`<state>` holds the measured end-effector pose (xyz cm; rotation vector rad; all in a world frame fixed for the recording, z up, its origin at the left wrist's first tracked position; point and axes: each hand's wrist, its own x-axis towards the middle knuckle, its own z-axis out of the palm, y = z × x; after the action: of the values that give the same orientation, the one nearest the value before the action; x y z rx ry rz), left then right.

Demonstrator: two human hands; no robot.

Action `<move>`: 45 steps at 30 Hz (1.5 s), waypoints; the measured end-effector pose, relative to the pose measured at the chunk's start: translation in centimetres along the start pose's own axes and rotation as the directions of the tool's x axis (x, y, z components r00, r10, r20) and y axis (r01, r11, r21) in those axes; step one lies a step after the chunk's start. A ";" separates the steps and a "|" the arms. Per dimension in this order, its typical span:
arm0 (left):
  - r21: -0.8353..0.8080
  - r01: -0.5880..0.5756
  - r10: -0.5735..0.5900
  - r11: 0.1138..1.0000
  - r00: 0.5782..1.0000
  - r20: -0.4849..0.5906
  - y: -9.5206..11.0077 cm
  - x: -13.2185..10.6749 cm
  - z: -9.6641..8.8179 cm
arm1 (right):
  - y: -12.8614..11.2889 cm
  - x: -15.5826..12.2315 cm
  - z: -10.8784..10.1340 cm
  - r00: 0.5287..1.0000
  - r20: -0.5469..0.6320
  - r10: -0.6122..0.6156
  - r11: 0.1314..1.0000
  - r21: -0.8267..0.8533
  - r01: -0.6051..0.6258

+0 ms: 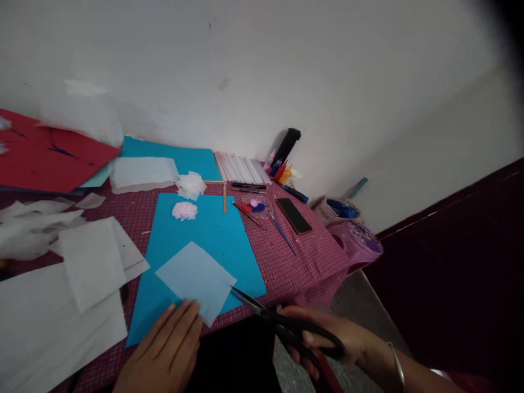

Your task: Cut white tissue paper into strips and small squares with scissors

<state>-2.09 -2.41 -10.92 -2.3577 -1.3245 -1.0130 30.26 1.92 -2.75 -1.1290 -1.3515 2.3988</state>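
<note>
A square of thin white tissue paper (196, 275) lies turned like a diamond on a blue sheet of card (229, 234). My left hand (170, 341) rests flat with its fingers stretched out, fingertips on the tissue's lower left edge. In my right hand (323, 333) is a pair of black-handled scissors (282, 319), with the blade tips at the right corner of the tissue. The blades look closed together. Two crumpled tissue flowers, a pinkish one (184, 210) on the card and a white one (191, 185) behind it, lie beyond the square.
Loose white tissue sheets (45, 322) cover the left of the checked tablecloth (315, 256). Red card (49, 155) lies behind them. To the right are a phone (293, 215), a paintbrush (284, 234), paint blobs (254, 206) and small paint bottles (280, 171). A pink container (362, 245) stands past the table edge.
</note>
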 end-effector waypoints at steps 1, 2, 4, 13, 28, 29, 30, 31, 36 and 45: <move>-0.025 0.039 -0.039 0.999 0.999 0.005 0.1 -0.3 0.2 | 0.1 0.5 0.0 1.000 0.018 -0.002 1.000 0.024 0.002; -0.043 0.063 -0.062 0.997 0.998 0.016 0.2 -0.5 0.3 | 0.2 0.9 0.1 0.999 0.033 -0.008 0.999 0.039 0.007; -0.056 0.081 -0.079 0.995 0.996 0.045 0.3 -0.8 0.4 | 0.0 1.8 0.6 0.999 0.040 -0.025 0.999 0.036 0.023; -0.037 0.089 -0.087 0.995 0.995 0.055 0.3 -0.7 0.4 | -1.5 3.7 2.5 0.999 -0.032 -0.036 0.992 -0.120 0.032; 0.094 -0.055 0.047 0.994 0.995 0.085 -0.6 -0.5 0.0 | -1.5 3.8 2.2 0.997 -0.073 -0.034 0.995 -0.091 0.027; 0.079 -0.007 0.002 0.997 0.998 0.064 -0.4 -0.7 0.3 | -1.4 3.8 2.2 0.997 -0.072 -0.039 0.995 -0.092 0.032; 0.063 0.026 -0.030 0.998 0.998 0.051 -0.2 -0.9 0.6 | -1.3 3.8 2.1 0.997 -0.072 -0.043 0.995 -0.094 0.036; 0.053 0.040 -0.042 0.998 0.998 0.046 -0.1 -1.0 0.8 | -1.2 3.8 2.1 0.996 -0.072 -0.046 0.995 -0.094 0.039; 0.042 0.031 -0.033 0.999 0.998 0.046 0.1 -1.3 1.3 | -0.6 3.9 2.0 0.995 -0.080 -0.056 0.994 -0.094 0.048; 0.145 -0.194 0.175 0.970 0.975 0.135 -1.1 0.5 -0.7 | -0.7 3.9 2.9 0.992 -0.119 -0.043 0.991 -0.134 0.027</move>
<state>-3.12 -1.86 -10.21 -2.4004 -1.1508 -0.6945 25.40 2.28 -3.38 -1.2512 -1.4946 2.2051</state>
